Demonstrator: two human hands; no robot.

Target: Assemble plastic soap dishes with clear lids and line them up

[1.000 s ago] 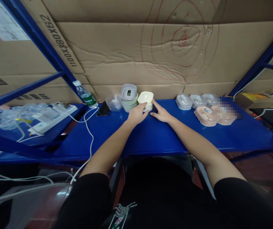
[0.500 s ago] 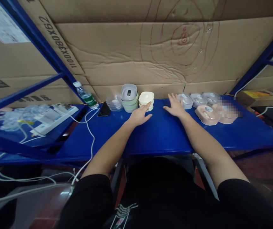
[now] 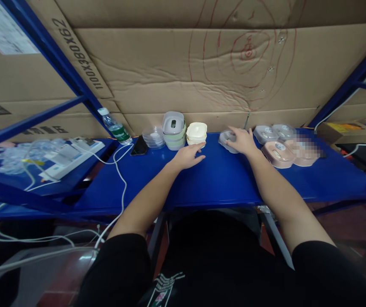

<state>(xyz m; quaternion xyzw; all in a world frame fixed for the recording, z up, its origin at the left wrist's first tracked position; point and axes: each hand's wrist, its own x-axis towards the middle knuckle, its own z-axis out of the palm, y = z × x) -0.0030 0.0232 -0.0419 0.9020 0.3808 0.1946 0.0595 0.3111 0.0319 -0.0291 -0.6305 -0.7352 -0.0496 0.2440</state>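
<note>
My right hand (image 3: 244, 141) is curled over a small grey box with a clear lid (image 3: 226, 140), gripping it on the blue table (image 3: 214, 179). My left hand (image 3: 187, 157) rests with fingers stretched out just in front of a stack of cream trays (image 3: 196, 130); whether the fingertips touch the stack I cannot tell. Left of that stands a stack of green boxes (image 3: 174, 140) topped by a grey tray with a dark slot (image 3: 173, 123). A pile of clear lids (image 3: 153, 137) sits beside it.
Two grey lidded boxes (image 3: 266, 133) and two pink ones (image 3: 277, 153) are grouped at the right. On the left are a phone (image 3: 139, 146), a water bottle (image 3: 117, 128) and a white cable (image 3: 123, 181). A cardboard wall (image 3: 151, 68) closes off the back.
My right hand has taken hold of one grey lidded box and shifted it left, away from the others. My left hand has dropped slightly, staying by the cream trays.
</note>
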